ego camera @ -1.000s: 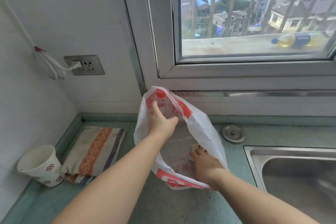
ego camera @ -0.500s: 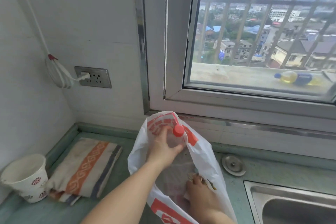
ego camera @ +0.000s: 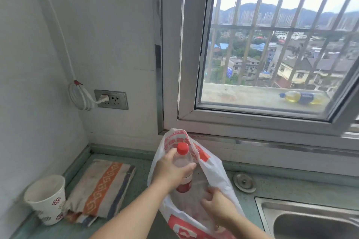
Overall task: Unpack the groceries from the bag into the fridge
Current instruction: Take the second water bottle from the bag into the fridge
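Left hand [ego camera: 171, 170] wrapped around a red-capped bottle [ego camera: 183, 167], half out of the plastic bag [ego camera: 217, 172] on the green counter [ego camera: 291, 186]. Right hand [ego camera: 217, 203] pinching the bag's edge.

Green counter [ego camera: 136, 225]: bag [ego camera: 213, 172], paper cup [ego camera: 47, 199], folded cloth [ego camera: 103, 190]

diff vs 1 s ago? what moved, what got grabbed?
The left hand, inside the bag a second ago, has gripped the red-capped bottle and lifted it upward, neck and cap now clear of the opening. The right hand still holds the bag's near edge. The cup, cloth and sink are unmoved; the camera tilted up.
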